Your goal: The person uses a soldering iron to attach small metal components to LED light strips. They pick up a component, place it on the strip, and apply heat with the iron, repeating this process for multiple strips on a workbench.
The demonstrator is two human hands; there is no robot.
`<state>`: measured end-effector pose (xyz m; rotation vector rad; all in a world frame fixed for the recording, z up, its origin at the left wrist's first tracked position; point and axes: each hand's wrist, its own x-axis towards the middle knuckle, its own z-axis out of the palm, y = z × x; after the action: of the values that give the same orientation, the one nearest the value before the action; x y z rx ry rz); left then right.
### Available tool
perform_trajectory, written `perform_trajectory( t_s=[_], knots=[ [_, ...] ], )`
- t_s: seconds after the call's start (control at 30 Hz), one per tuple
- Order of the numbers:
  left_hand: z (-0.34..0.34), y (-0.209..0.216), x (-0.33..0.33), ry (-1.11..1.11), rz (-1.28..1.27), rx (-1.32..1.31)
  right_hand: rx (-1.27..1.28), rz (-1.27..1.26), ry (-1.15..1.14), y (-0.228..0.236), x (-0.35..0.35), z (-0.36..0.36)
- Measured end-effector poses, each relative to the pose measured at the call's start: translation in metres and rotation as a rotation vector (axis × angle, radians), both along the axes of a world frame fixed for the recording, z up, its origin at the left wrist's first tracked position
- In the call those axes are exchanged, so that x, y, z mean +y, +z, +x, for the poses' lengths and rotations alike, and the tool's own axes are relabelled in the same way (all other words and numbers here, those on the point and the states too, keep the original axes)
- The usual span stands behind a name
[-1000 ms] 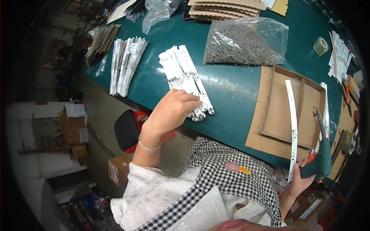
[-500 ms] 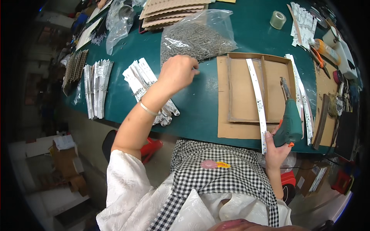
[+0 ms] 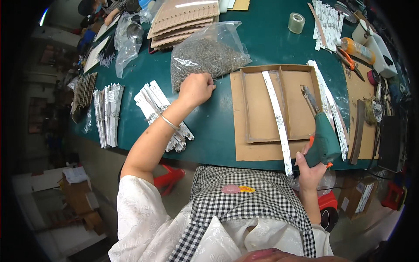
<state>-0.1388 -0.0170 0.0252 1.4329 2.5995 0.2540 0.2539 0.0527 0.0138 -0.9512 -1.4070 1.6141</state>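
My left hand [image 3: 195, 90] is closed, fingertips pinched together, right at the near edge of a clear plastic bag [image 3: 208, 53] full of small metal pieces. Whatever the pinch holds, if anything, is too small to make out. In my right hand [image 3: 310, 175] is a green glue gun [image 3: 325, 139] with an orange trigger, its metal nozzle pointing away over a shallow cardboard tray [image 3: 283, 97] with a divider. A thin white strip [image 3: 276, 114] lies across the tray, its near end over the table edge beside my right thumb.
Bundles of white strips [image 3: 108, 114] [image 3: 162, 115] stand to the left. Stacked corrugated sheets [image 3: 185, 19] and a tape roll [image 3: 297, 22] sit farther back. Pliers [image 3: 349, 63], an orange bottle [image 3: 358, 50] and a white container [image 3: 380, 54] crowd the right. Another person's hand [image 3: 109, 19] shows at far left.
The whole view has shifted, moving the table's things leftward and slightly down. My left hand stays closed near the bag. The white strip's near end now shows a gap from my right thumb.
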Motion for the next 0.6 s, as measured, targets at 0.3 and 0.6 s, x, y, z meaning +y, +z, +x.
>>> perform_trajectory(
  t_s=[0.3, 0.6],
  knots=[
    [0.060, 0.056, -0.010, 0.006, 0.367, -0.575, 0.095, 0.128, -0.009, 0.006, 0.012, 0.003],
    [0.119, 0.032, -0.002, 0.087, 0.553, -1.456, 0.053, 0.069, 0.034, 0.014, 0.011, -0.008]
  ],
)
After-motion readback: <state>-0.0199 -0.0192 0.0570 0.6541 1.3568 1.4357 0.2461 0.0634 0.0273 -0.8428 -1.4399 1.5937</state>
